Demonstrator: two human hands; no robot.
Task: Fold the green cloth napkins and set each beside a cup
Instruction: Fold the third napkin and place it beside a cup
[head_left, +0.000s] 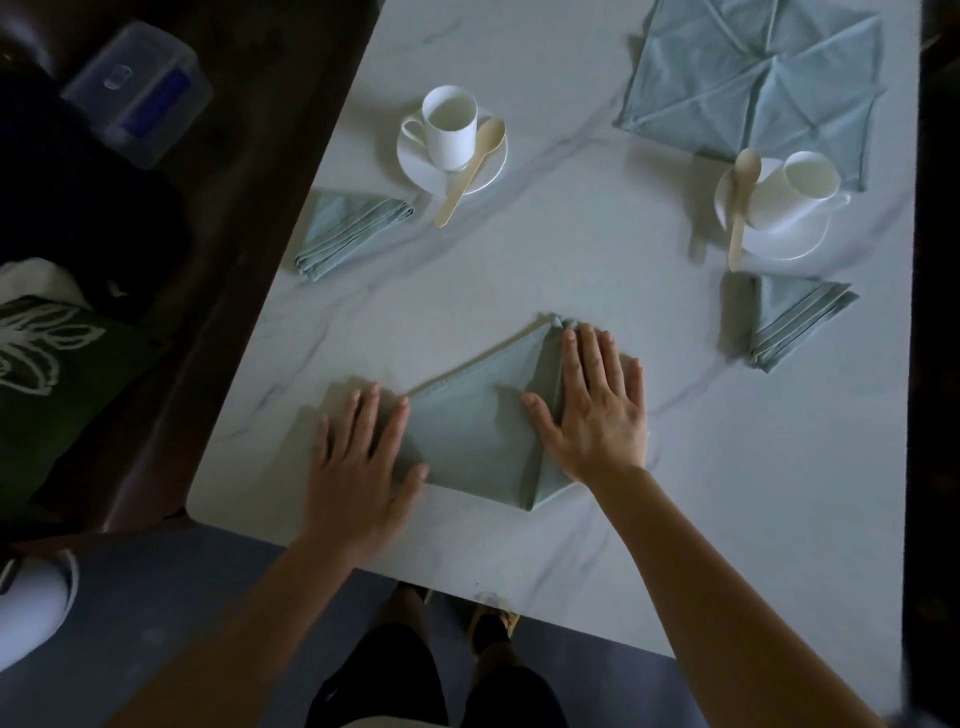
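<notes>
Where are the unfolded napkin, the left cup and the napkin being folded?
unfolded napkin (753, 83): head view, middle of the creased cloth.
left cup (452, 140): head view, its outer side wall.
napkin being folded (467, 436): head view, bare middle of the cloth.

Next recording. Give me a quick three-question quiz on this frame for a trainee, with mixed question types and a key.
1. True or false: the left hand and the right hand both press flat on the napkin being folded.
2. How many finished napkins already lie beside a cup? A) one B) two C) four
3. Fill in: the left saucer carries the left cup and a wooden ____.
Key: 1 true. 2 B: the left folded napkin by the left cup, the right folded napkin by the right cup. 3 spoon.
</notes>
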